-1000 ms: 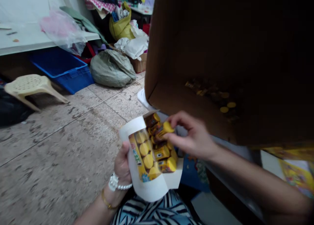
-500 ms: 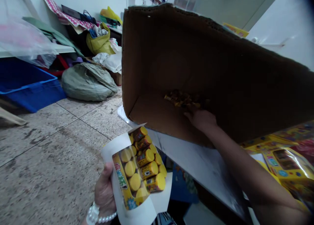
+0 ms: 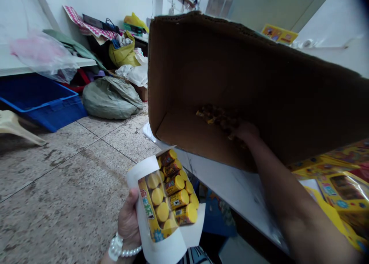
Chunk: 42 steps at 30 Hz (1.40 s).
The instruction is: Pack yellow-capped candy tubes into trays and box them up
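Observation:
My left hand (image 3: 128,221) grips a small white display carton (image 3: 161,241) by its left side; it is packed with several yellow-capped little tubes (image 3: 173,195). My right hand (image 3: 245,131) reaches deep into a big brown cardboard box (image 3: 201,64) lying on its side on a white table (image 3: 230,183). The hand rests on a dark pile of loose yellow tubes (image 3: 215,116) at the box's back. Its fingers are curled into the pile, and shadow hides what they hold.
Yellow printed packages (image 3: 343,187) lie on the table at right. On the speckled floor to the left stand a blue crate (image 3: 43,102), a grey-green sack (image 3: 111,98), a beige stool leg (image 3: 17,131) and piled bags under a white shelf.
My right hand left the small carton, where it set a tube, and went into the big box onto the loose tubes. The view swung right and up.

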Each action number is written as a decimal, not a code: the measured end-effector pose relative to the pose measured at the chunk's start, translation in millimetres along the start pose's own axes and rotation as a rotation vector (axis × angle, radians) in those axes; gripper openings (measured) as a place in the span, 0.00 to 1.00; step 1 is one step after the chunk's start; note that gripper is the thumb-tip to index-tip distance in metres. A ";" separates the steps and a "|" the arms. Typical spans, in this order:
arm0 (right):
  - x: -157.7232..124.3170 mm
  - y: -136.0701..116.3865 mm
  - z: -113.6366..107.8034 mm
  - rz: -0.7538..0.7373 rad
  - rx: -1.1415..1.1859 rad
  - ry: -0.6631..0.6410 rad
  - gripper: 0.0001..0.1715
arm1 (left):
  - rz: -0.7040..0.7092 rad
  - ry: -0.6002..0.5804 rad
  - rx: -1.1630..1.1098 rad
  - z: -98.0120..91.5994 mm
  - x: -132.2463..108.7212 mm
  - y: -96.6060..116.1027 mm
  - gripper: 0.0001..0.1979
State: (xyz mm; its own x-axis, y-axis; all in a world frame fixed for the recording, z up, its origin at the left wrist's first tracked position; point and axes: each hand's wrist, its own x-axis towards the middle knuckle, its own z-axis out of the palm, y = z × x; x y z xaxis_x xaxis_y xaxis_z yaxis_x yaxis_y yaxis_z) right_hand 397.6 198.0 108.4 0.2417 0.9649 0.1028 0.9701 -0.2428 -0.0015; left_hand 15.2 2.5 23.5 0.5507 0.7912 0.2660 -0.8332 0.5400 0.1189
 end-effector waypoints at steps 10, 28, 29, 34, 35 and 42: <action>-52.4 -26.0 12.4 -0.301 0.213 0.046 0.23 | 0.015 0.027 -0.013 -4.4 -16.2 -2.5 0.24; -106.1 -7.0 -12.7 -0.371 0.268 -0.139 0.06 | 0.104 0.242 0.043 -19.9 -30.2 -9.3 0.30; -110.0 -7.3 -11.1 -0.379 0.275 -0.116 0.04 | 0.113 0.265 0.042 -20.2 -31.8 -9.6 0.30; -115.8 -4.2 -2.2 -0.334 0.305 -0.092 0.06 | 0.154 0.322 0.021 -22.6 -34.6 -8.1 0.29; -113.6 -3.7 -2.3 -0.290 0.304 -0.088 0.07 | 0.151 0.329 0.021 -23.3 -33.9 -7.3 0.29; -120.0 -57.5 -29.4 -0.362 0.495 -0.205 0.23 | 0.165 0.333 0.091 -20.3 -25.2 -7.5 0.26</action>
State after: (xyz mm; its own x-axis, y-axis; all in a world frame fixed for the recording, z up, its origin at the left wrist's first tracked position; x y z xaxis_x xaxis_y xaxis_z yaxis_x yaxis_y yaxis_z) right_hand 312.2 93.2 125.4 -0.1511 0.9885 -0.0093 0.8751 0.1294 -0.4664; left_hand 8.5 -15.7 -3.5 0.3821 0.9235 -0.0345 -0.9049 0.3815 0.1888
